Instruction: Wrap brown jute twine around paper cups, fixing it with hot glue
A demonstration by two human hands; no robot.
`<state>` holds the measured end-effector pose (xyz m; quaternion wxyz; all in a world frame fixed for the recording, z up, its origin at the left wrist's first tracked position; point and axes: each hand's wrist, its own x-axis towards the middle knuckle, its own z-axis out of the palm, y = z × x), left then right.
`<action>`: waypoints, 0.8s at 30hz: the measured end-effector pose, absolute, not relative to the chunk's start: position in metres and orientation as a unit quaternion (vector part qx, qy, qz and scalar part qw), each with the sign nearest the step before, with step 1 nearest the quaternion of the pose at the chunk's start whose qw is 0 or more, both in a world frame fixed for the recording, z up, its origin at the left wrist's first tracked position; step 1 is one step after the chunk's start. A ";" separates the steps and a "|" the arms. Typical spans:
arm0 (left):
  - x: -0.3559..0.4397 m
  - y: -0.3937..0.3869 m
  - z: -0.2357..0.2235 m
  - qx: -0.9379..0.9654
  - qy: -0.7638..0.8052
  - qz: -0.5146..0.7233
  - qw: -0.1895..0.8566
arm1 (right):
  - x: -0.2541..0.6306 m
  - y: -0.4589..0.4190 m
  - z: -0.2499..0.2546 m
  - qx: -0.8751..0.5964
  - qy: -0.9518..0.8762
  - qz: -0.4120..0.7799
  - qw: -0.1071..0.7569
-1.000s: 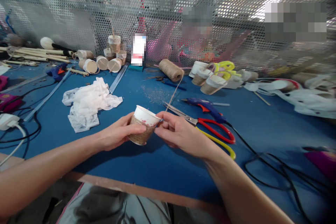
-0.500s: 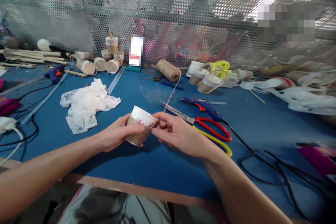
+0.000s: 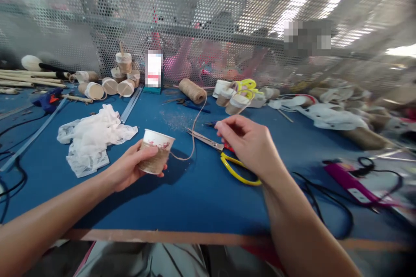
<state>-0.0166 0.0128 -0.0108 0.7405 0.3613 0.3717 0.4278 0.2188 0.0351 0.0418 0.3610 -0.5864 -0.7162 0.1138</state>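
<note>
My left hand is wrapped round a paper cup, tilted, its lower part covered in wound twine and its white rim bare with small pink marks. A strand of twine runs from the cup to a twine spool. Over the blue glue gun, my right hand has its fingers curled and pinched; only the gun's dark tip shows, and whether the fingers grip it is hidden. Just beneath that hand lie scissors with one yellow and one red handle.
Crumpled white fabric lies left of the cup. Behind stand twine-covered cups and a phone. More cups with yellow cord sit back right. A purple power strip and black cables are at right, another glue gun at left.
My right hand has left the cup and moved right, over the glue gun. The twine between cup and spool now hangs in a loose curve. The view has swung to the right.
</note>
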 end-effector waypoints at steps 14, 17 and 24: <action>-0.024 0.018 -0.006 0.376 0.369 0.485 0.698 | 0.264 0.038 0.006 -0.692 -0.716 0.041 -0.083; -0.031 0.026 -0.006 0.364 0.357 0.551 0.661 | 0.262 0.034 0.009 -0.700 -0.709 0.050 -0.073; -0.040 0.036 -0.009 0.349 0.353 0.607 0.620 | 0.252 0.013 0.006 -0.699 -0.709 0.091 -0.014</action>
